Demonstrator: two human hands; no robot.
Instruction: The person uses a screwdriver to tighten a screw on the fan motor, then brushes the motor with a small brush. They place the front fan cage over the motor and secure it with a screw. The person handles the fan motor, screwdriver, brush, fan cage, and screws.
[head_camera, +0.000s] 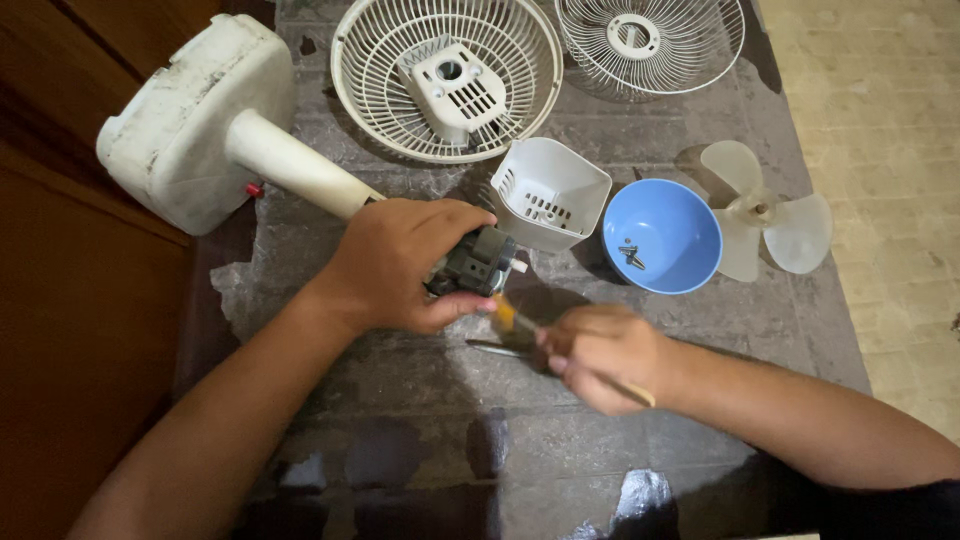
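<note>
Brushwork on the fan motor: left hand clamps it, right hand pinches a small brush; steady strokes needed next.

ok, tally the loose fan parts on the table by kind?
Round wire fan guards: 2
White plastic motor covers: 2
Translucent three-blade fan propeller: 1
White fan base with stem: 1
Blue plastic bowl holding screws: 1
Total: 7

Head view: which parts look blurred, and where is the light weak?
In the head view, the right hand and its brush are motion-blurred; the left hand on the fan motor looks sharper; the lower table lies in shadow, while the blue bowl is evenly lit.
</note>
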